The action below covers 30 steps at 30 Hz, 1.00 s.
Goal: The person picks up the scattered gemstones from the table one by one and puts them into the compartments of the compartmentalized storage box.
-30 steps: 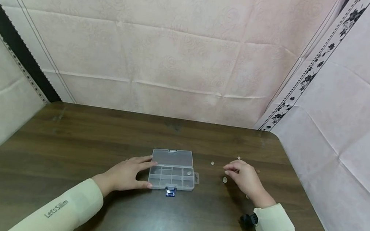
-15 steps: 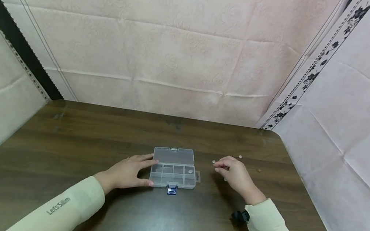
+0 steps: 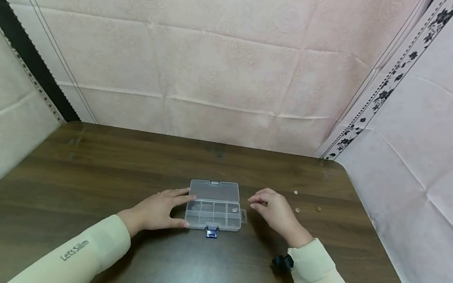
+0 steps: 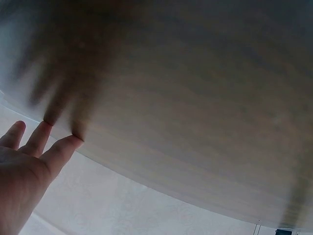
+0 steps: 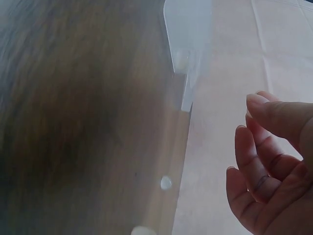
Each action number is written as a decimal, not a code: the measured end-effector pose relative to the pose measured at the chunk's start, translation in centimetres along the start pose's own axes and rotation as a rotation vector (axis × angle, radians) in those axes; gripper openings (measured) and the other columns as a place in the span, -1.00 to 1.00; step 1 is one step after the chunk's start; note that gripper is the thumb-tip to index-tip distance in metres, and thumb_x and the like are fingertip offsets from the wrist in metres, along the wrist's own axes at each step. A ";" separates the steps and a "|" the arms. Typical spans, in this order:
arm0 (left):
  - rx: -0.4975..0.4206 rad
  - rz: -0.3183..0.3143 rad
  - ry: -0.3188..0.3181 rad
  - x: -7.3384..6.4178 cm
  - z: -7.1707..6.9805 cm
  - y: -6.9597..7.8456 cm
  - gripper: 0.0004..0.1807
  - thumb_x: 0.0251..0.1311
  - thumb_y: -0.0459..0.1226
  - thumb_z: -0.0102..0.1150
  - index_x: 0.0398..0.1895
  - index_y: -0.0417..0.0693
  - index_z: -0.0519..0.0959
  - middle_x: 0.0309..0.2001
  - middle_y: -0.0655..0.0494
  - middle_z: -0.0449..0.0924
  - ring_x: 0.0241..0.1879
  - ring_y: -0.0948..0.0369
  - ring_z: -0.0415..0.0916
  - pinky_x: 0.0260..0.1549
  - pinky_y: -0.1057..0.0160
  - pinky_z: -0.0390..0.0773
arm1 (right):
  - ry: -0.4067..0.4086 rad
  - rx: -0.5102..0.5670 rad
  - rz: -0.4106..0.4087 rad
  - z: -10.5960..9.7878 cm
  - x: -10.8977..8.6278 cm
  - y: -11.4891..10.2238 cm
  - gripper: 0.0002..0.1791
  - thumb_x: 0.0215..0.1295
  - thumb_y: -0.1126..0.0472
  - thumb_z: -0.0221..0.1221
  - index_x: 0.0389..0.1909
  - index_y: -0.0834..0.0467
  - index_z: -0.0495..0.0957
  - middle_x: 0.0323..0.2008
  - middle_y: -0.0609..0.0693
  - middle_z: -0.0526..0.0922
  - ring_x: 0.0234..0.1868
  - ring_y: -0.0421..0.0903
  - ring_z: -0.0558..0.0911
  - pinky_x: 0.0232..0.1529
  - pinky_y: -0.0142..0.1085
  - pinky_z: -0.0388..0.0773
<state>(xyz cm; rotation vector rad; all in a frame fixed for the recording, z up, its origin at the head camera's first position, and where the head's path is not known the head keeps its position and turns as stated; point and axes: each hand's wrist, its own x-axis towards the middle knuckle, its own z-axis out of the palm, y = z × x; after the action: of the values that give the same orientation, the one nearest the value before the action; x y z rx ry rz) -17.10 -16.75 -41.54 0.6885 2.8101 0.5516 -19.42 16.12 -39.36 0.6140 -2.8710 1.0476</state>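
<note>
A clear plastic compartment box stands on the table with its lid folded back and a blue latch at the front. One small round white piece lies in a right-hand compartment. My left hand rests against the box's left side, fingers and thumb spread along it. Just right of the box, my right hand is held with thumb and forefinger pinched together, seemingly on a small pale piece almost wholly hidden by the fingertips. In the right wrist view, the right hand has its other fingers curled.
On the brown wooden table, right of the right hand, lie a white piece, another pale piece and a yellowish one. Two white pieces show in the right wrist view. Pale cloth hangs behind the table.
My right hand has moved left toward the box, uncovering a pale piece behind it and covering two others on the table. The left hand stays on the box.
</note>
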 end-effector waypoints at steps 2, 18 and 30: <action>0.001 -0.003 -0.002 0.0 0.0 0.0 -0.11 0.07 0.35 0.12 0.44 0.21 0.28 0.48 0.07 0.12 0.39 -0.14 0.14 0.23 -0.34 0.15 | -0.005 0.004 -0.003 0.3 0.1 -0.2 -0.88 0.20 0.38 0.28 -0.25 0.19 0.72 -0.21 -0.05 0.63 -0.18 -0.10 0.61 -0.17 -0.22 0.59; -0.004 0.004 -0.001 -0.2 0.0 -0.1 -0.13 0.08 0.33 0.13 0.43 0.20 0.29 0.48 0.05 0.12 0.39 -0.16 0.14 0.23 -0.35 0.15 | -0.067 0.032 -0.035 2.2 1.0 -2.9 -0.88 0.21 0.39 0.27 -0.26 0.17 0.72 -0.20 -0.05 0.61 -0.26 -0.19 0.57 -0.24 -0.33 0.58; 0.003 -0.010 -0.009 -0.1 0.0 0.1 -0.13 0.08 0.33 0.13 0.44 0.22 0.27 0.48 0.06 0.10 0.40 -0.15 0.13 0.24 -0.33 0.14 | -0.095 0.016 -0.050 3.4 1.5 -3.6 -0.88 0.22 0.36 0.27 -0.26 0.16 0.73 -0.23 -0.08 0.60 -0.31 -0.23 0.56 -0.30 -0.41 0.56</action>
<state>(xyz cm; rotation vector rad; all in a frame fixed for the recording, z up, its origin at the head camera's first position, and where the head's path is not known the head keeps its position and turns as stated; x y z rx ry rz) -16.96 -16.71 -41.47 0.6752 2.8051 0.5416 -19.03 10.92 -39.56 0.7526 -2.9131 1.0632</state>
